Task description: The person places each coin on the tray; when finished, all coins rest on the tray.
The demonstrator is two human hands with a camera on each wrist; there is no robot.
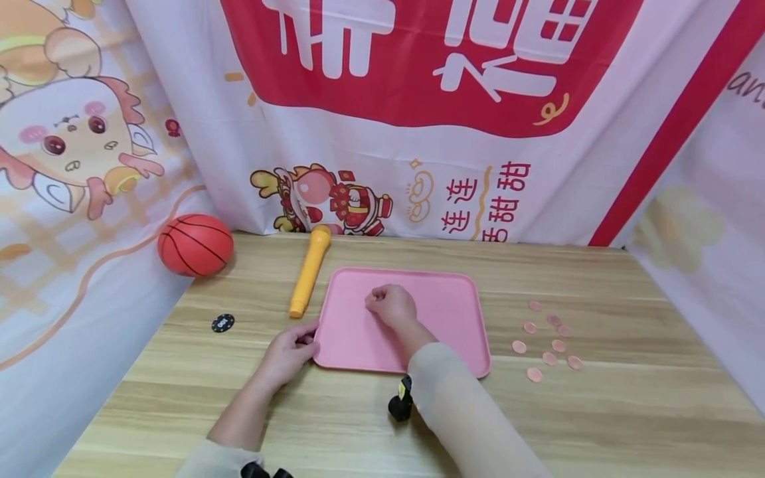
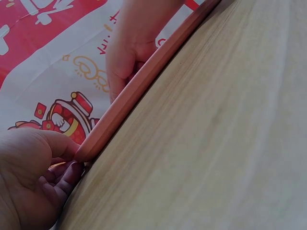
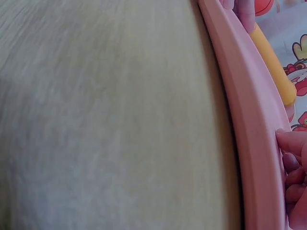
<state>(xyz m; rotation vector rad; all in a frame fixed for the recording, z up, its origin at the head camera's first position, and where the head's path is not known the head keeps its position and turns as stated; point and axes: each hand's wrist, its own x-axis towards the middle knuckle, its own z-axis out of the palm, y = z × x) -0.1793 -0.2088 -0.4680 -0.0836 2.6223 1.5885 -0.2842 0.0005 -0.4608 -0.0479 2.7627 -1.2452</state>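
Observation:
A pink tray with a low rim lies on the wooden table. At its near left corner my left hand pinches the rim between thumb and fingers, seen closer in the left wrist view, where the tray edge runs up from the hand. My right hand is over the middle of the tray, fingers curled and thumb drawn in. A small copper-coloured disc shows slightly at its fingertips, mostly hidden. In the right wrist view the right hand is cut off by the frame edge.
Several copper-coloured discs lie scattered right of the tray. A yellow toy microphone lies left of it, with a black poker chip further left. A red toy basketball sits at the back left corner. Printed cloth hangs behind the table.

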